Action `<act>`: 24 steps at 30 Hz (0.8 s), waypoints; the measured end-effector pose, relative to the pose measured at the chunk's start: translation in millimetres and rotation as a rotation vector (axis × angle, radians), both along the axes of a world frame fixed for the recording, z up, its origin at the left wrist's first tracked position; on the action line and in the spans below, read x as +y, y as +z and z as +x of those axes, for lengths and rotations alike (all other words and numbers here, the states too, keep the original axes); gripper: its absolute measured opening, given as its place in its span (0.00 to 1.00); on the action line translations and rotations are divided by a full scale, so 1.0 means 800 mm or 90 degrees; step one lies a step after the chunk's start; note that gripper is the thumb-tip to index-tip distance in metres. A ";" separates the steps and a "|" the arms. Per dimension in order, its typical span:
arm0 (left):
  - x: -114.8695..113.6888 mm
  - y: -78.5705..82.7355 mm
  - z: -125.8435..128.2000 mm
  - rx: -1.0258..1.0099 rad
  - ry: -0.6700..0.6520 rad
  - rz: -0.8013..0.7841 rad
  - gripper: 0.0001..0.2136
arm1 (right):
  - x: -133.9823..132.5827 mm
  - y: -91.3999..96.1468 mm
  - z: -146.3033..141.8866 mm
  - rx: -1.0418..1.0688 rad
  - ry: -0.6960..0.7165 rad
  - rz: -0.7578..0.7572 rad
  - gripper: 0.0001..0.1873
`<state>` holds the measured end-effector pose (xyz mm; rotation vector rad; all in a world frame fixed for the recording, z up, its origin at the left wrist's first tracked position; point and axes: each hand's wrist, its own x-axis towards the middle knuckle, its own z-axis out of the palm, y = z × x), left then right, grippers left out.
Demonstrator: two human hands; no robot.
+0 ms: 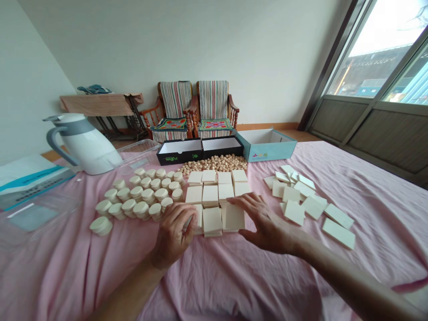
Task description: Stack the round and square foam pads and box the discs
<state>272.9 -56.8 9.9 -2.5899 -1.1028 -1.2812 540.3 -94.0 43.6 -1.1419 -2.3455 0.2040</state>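
Observation:
Square pale wooden tiles stand in short stacks in rows, among them a front middle stack [212, 220]. My left hand [174, 229] is curled, thumb near the fingertips, against the left side of the front left stack [199, 216]. Whether a tile is inside its fingers is hidden. My right hand [262, 220] spreads around the front right stack [234, 218], its fingertips at the stack's far edge and its thumb low at the right. Loose square tiles [294, 211] lie scattered and overlapping to the right of this hand.
Stacks of round wooden discs [136, 192] stand left of the tiles. Behind are a heap of small wooden beads [217, 164], black boxes [180, 154] and a light blue box [270, 149]. A white jug [90, 147] and clear plastic trays [36, 218] stand left on the pink cloth [267, 285].

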 end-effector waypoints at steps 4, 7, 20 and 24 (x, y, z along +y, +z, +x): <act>0.000 0.001 0.000 -0.003 -0.010 0.002 0.05 | 0.003 -0.019 -0.012 0.006 -0.030 0.012 0.34; 0.000 0.003 0.001 -0.006 -0.012 0.002 0.05 | 0.009 -0.021 -0.008 0.017 -0.051 0.027 0.29; 0.000 0.007 0.000 -0.018 -0.001 0.018 0.05 | 0.080 -0.013 0.123 -0.383 -0.496 -0.120 0.25; 0.000 0.004 -0.002 -0.017 -0.002 0.002 0.05 | 0.081 -0.023 0.128 -0.392 -0.488 -0.144 0.23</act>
